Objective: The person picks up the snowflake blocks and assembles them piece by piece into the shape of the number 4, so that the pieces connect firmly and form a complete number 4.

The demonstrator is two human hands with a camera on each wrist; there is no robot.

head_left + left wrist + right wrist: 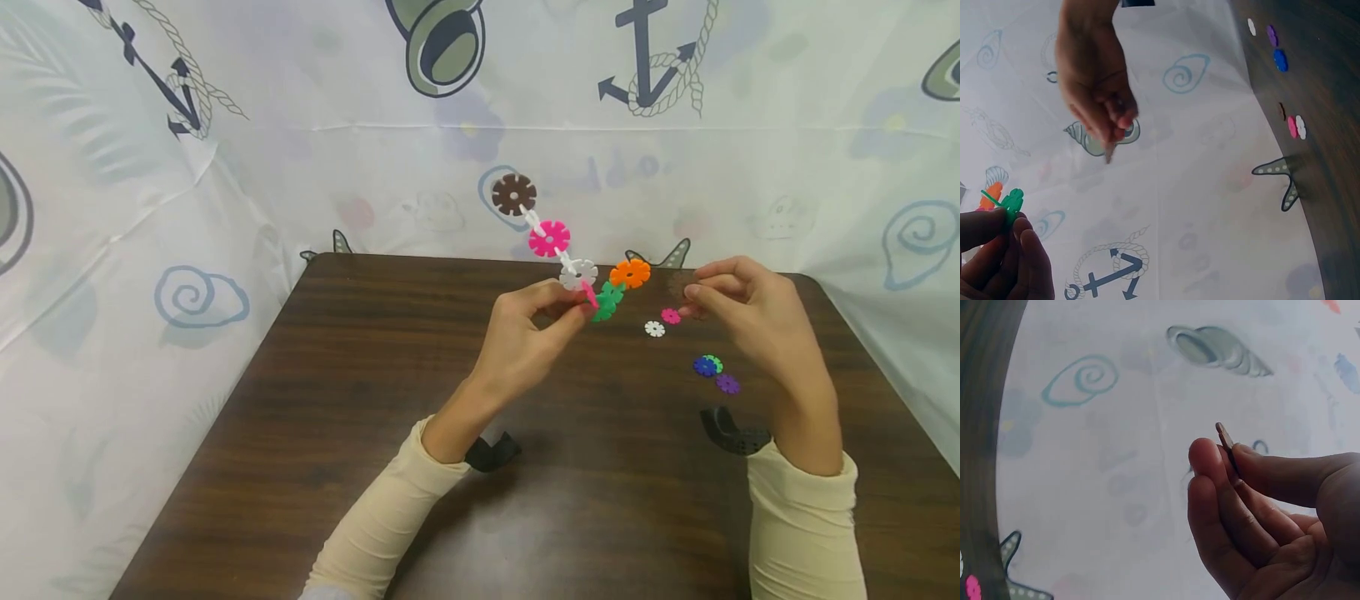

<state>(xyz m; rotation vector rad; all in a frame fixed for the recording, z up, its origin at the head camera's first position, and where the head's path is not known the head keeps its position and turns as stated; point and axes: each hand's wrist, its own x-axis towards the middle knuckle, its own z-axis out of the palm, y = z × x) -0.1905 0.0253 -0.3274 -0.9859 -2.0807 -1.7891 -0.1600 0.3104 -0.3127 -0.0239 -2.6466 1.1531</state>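
Observation:
A chain of notched plastic discs is pinched at its lower end by my left hand (528, 337), above the table. From its top it runs through a brown disc (513, 194), a pink disc (550, 238) and a white disc (580, 274), with white links set edge-on between. Beside the fingertips are an edge-on pink disc (590, 294), green discs (606, 303) and an orange disc (630, 273). My right hand (757, 321), apart from the chain on its right, pinches a loose brown disc (1224, 439) between thumb and fingers.
On the dark wooden table (360, 375) lie loose discs: white (655, 329), pink (671, 316), blue (705, 366), light green (717, 362) and purple (727, 384). Another brown disc (1282, 111) shows in the left wrist view. A printed curtain (420, 183) hangs behind the table.

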